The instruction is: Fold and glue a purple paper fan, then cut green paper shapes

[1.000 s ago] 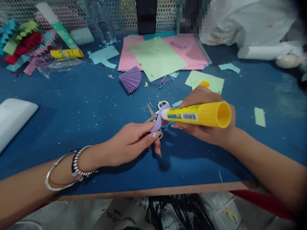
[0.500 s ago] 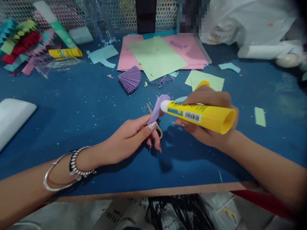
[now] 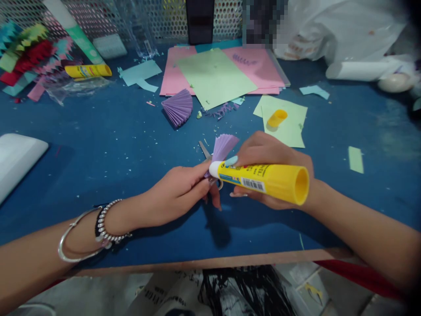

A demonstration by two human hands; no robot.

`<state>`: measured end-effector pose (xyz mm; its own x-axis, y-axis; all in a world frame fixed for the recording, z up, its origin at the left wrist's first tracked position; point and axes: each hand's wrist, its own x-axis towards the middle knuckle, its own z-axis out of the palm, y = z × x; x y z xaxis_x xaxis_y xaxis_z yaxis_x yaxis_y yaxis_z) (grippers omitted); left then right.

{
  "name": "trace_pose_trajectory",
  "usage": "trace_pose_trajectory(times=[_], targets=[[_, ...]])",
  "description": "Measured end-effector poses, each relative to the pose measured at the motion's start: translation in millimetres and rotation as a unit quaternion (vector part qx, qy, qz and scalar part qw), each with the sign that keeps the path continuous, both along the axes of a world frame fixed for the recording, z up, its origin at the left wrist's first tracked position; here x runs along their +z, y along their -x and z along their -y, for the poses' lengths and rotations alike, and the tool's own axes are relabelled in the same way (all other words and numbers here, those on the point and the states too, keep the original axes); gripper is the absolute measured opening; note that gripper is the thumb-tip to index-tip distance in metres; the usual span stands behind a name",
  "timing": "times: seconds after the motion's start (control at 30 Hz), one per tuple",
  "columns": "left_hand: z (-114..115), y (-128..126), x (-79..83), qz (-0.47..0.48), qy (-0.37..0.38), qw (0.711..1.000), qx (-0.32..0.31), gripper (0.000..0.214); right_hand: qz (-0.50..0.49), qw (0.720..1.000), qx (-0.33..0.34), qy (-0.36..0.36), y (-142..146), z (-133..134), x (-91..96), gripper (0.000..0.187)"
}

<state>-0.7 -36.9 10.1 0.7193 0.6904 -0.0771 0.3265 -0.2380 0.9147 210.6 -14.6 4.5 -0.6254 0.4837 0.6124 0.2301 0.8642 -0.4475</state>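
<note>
A perforated metal panel [image 3: 227, 22] backs the blue table [image 3: 79, 151] above a grey floor [image 3: 112, 289].

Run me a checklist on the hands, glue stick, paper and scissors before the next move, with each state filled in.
1. Pleated lilac paper gripped by the left hand: ok.
2. Glue stick held in the right hand: ok.
3. White end pressing on the paper: cannot tell; it overlaps the paper in view, but contact is unclear.
4. Yellow cap off and in sight: ok, on the green paper.
5. Scissors fully in view: not ok, partly hidden behind the left hand.
</note>
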Motion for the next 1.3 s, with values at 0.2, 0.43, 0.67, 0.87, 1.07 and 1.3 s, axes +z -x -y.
trace_pose_trajectory(times=[0.2, 0.43, 0.67, 0.87, 1.07, 1.3], targets=[[3, -2, 2.7, -0.019, -0.008, 1.000, -0.003, 0.021, -0.007, 0.999, -0.028, -0.036, 0, -3, 9.2, 0.029], [6, -2, 0.7, 0.010, 0.024, 1.000, 0.002, 0.024, -0.058, 0.994, -0.078, -0.049, -2, -10, 9.2, 0.023], [8, -1, 1.3, 0.018, 0.009, 1.000, 0.001, 0.029, -0.069, 0.986, -0.114, -0.102, -9, -14, 1.3, 0.029], [8, -2, 2.5, 0.016, 0.015, 1.000, 0.006, 0.031, -0.082, 0.983, -0.137, -0.085, -9, -13, -0.2, 0.028], [7, -1, 1.6, -0.001, -0.008, 1.000, -0.010, 0.025, -0.067, 0.991, -0.105, -0.046, -5, -12, 0.4, 0.024], [7, -1, 0.7, -0.025, -0.041, 0.998, -0.026, 0.024, -0.116, 0.991, -0.048, 0.036, -5, -7, 4.4, 0.023]])
